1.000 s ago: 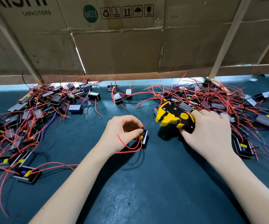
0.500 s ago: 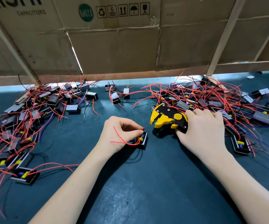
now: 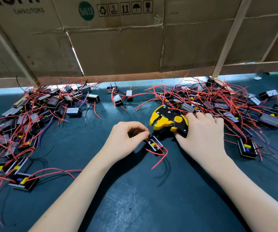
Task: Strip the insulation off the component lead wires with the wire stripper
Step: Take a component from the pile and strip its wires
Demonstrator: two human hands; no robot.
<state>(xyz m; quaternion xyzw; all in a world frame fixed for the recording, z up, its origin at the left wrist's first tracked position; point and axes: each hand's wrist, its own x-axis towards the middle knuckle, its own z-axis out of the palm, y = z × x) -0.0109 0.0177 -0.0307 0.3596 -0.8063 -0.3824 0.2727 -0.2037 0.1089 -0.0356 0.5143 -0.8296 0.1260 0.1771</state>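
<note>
A yellow-and-black plastic wire stripper (image 3: 169,120) is gripped in the right hand (image 3: 201,134), its head pointed left, just beyond a small black boxy component (image 3: 155,145) lying on the dark green mat (image 3: 134,198). A thin red lead wire (image 3: 149,137) of that component is pinched by the left hand (image 3: 126,142). Heaps of like red-wired components (image 3: 34,114) are seen far left and far right

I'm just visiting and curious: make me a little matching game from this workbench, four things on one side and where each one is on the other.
1. wire stripper
2. small part
3. cardboard sheet
4. big heap of parts

a. standing at the back
b. gripped in the right hand
c. behind the right hand
d. on the mat, its red wire pinched by the left hand

Pairs: 1-b, 2-d, 3-a, 4-c
</note>
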